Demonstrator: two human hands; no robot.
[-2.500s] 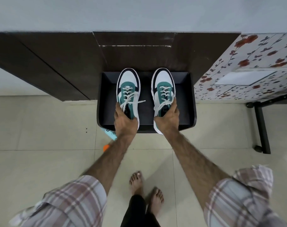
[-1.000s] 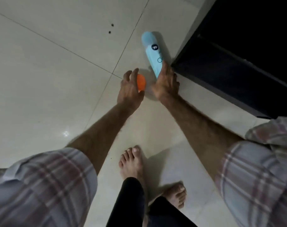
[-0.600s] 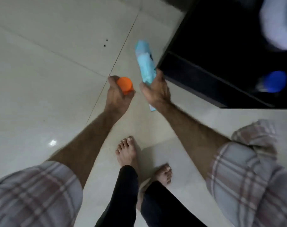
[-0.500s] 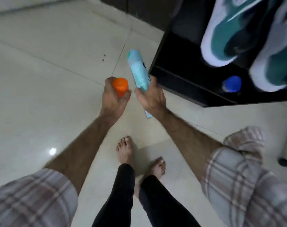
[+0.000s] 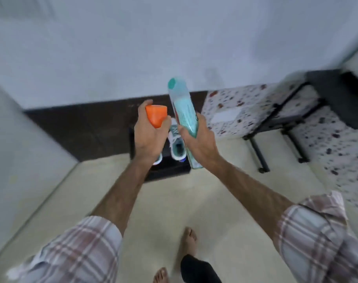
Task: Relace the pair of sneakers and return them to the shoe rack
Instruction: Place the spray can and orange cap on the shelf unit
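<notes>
Two white and teal sneakers [image 5: 177, 147] stand side by side on the low black shoe rack [image 5: 168, 171] against the dark skirting; my hands cover most of them. My left hand [image 5: 148, 137] grips an orange cap [image 5: 156, 117], raised above the rack. Beside it my right hand [image 5: 196, 137] holds a pale blue-green spray can [image 5: 183, 111] upright, its nozzle end on top. The two hands are a little apart at chest height.
A black metal-framed stand with a flowered cover [image 5: 261, 111] sits to the right of the rack. A pale wall rises behind, and another pale surface [image 5: 17, 160] stands at the left. My bare feet [image 5: 189, 240] are on the tiled floor.
Both hands left the sneakers on the rack, picked the cap and the can off the floor and lifted them. My head has risen, so the rack now lies farther below.
</notes>
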